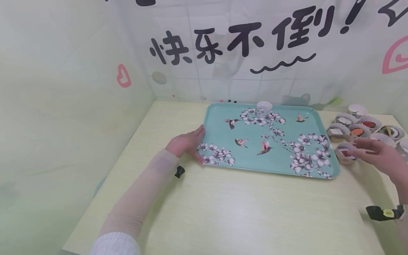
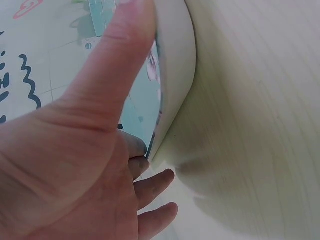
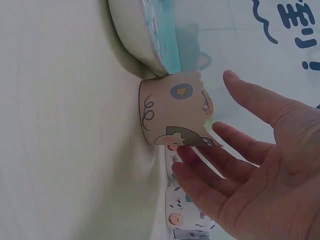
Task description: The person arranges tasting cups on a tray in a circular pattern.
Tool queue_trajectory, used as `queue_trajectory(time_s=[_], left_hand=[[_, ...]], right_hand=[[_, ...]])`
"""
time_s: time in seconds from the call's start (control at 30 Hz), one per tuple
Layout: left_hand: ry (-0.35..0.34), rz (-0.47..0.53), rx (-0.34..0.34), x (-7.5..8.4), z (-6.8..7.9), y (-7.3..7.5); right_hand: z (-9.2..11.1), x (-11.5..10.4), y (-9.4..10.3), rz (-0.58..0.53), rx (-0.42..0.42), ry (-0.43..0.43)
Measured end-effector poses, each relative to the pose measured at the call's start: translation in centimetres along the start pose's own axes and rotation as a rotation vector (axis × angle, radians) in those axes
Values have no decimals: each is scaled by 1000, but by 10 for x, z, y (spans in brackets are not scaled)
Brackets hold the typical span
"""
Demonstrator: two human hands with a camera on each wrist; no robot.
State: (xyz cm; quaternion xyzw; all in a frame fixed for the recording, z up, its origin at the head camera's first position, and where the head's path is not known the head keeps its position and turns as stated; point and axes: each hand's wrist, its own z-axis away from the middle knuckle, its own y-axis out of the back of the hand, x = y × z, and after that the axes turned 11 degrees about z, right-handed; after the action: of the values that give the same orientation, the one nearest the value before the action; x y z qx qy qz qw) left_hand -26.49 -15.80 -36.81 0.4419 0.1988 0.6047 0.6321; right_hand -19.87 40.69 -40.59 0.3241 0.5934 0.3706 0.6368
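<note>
Resting with fingers loosely spread, the left hand [image 1: 187,143] is touching the flowered blue tray [image 1: 216,134], mid-frame, while the right hand [image 1: 379,156] is hovering, fingers parted and gripping nothing, by a paper cup [image 1: 344,161] at frame right. Brushing fingers could be tipping the cup, which is standing upright, beige, holding red contents [image 1: 345,153].

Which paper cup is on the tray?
The lone cup near the far rim of the blue tray; the other cups stand off it, to its right.
</note>
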Motion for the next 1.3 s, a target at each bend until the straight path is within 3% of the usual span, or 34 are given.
queue_trajectory(time_s=[0.57, 0.9, 1.3], left_hand=[[14, -10, 2, -1, -3, -1], [2, -12, 0, 0, -1, 0], [3, -19, -1, -2, -3, -1]], right_hand=[[1, 1, -6, 89, 27, 5], [1, -5, -7, 107, -35, -21], [2, -6, -6, 146, -49, 4]])
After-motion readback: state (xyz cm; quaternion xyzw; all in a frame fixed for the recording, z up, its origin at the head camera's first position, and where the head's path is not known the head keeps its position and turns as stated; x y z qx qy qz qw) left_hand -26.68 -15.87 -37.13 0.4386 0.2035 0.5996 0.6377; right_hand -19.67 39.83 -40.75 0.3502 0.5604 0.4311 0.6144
